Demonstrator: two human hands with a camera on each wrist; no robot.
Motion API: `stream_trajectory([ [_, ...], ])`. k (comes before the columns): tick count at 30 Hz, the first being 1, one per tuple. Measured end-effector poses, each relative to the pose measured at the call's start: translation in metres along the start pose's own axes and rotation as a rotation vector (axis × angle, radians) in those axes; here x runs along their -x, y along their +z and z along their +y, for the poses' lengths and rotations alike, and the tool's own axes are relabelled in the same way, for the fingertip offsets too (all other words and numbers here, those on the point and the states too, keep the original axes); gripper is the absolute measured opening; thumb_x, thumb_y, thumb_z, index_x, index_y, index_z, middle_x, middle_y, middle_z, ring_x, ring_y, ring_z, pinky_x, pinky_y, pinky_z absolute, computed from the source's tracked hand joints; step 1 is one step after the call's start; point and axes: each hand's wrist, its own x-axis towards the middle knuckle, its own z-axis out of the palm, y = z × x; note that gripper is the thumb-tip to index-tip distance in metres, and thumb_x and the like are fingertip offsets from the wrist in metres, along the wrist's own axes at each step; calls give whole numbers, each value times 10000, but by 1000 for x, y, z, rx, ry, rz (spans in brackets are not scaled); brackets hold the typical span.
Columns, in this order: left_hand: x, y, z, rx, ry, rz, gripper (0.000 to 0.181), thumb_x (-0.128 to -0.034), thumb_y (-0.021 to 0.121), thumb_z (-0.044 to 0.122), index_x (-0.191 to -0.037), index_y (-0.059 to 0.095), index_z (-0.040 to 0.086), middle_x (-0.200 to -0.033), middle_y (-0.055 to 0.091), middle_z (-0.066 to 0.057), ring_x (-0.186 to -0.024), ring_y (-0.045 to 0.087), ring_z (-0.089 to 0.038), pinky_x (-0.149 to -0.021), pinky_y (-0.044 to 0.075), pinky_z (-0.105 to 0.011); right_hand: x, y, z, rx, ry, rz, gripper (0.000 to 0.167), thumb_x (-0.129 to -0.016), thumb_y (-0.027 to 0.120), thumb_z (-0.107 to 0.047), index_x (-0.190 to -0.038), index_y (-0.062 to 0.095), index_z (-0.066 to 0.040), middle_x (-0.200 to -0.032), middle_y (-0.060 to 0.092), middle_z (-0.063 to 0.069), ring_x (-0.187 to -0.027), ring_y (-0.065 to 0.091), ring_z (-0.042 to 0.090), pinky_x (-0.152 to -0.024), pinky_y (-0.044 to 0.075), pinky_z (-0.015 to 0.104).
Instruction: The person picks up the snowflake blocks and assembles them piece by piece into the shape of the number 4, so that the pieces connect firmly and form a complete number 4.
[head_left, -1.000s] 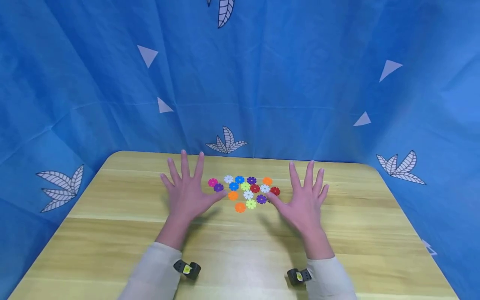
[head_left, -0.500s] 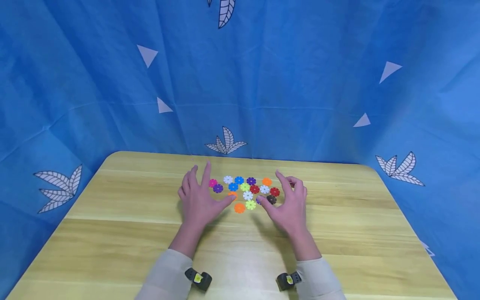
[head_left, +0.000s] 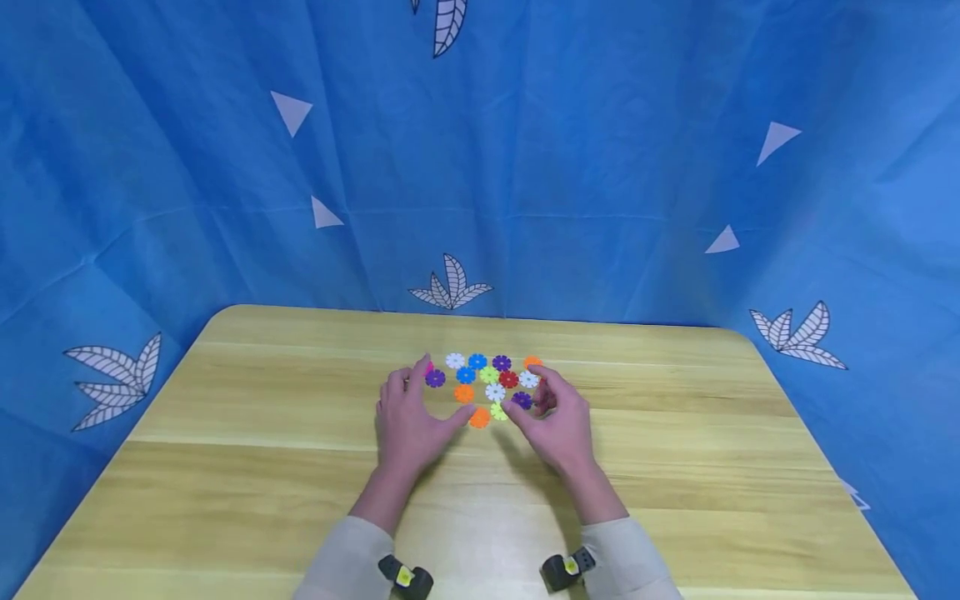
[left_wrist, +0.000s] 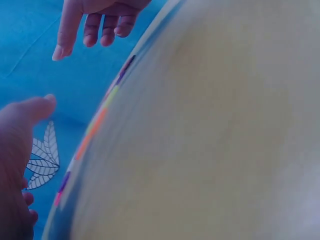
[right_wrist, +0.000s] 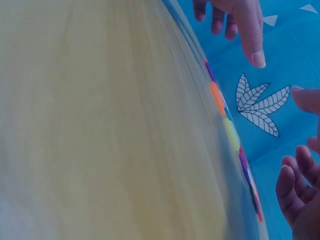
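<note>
Several flower-shaped plastic discs lie flat in a cluster on the wooden table, among them an orange disc (head_left: 479,417), a white disc (head_left: 495,392), a red disc (head_left: 508,380) and a purple disc (head_left: 435,378). My left hand (head_left: 408,423) hovers at the cluster's left side, thumb spread from loosely bent fingers, and hides part of a pink disc (head_left: 430,367). On the right, my right hand (head_left: 557,421) hovers with thumb and index finger apart and its other fingers bent, covering some discs there. Both wrist views show a gap between the hands and the discs. Neither hand holds anything.
The pale wooden table (head_left: 247,467) extends around the cluster on all sides. Behind it hangs a blue cloth (head_left: 585,167) printed with leaves and triangles. A black strap with a small device (head_left: 405,577) sits on each sleeve.
Both hands have moved inward toward each other over the discs. Their spread, straight fingers have become bent. The discs appear to lie where they were.
</note>
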Motion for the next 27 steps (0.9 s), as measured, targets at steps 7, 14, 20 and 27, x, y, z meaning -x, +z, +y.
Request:
stream_trajectory([
  [7, 8, 10, 2, 75, -18, -35, 931, -704, 829, 594, -1475, 481, 205, -1281, 466, -64, -1140, 451, -274, -932, 411, -518, 3, 5, 5, -63, 30, -41, 573, -751, 897, -193, -1263, 655, -103, -744, 543, 56, -640, 486, 195, -583, 440, 273],
  [14, 12, 15, 6, 131, -60, -67, 922, -717, 851, 528, -1491, 458, 218, -1293, 481, -40, -1141, 479, -272, -909, 448, -525, 6, 8, 16, -81, 17, -48, 498, -758, 883, -118, -1212, 682, -73, -713, 542, 41, -595, 472, 180, -545, 426, 257],
  [20, 15, 19, 4, 154, -52, -86, 918, -723, 865, 497, -1491, 466, 190, -1210, 506, -43, -1013, 505, -227, -855, 443, -473, 8, 10, 21, -116, 39, -74, 461, -752, 880, -86, -1174, 695, -74, -703, 532, 41, -591, 470, 189, -540, 419, 253],
  [27, 14, 21, 0, 185, -4, -94, 786, -728, 884, 445, -1392, 571, 163, -1008, 532, -7, -879, 482, -156, -831, 344, -410, 5, 13, 21, -83, 80, -118, 411, -782, 871, -142, -1162, 713, -132, -724, 540, 28, -627, 488, 198, -582, 434, 281],
])
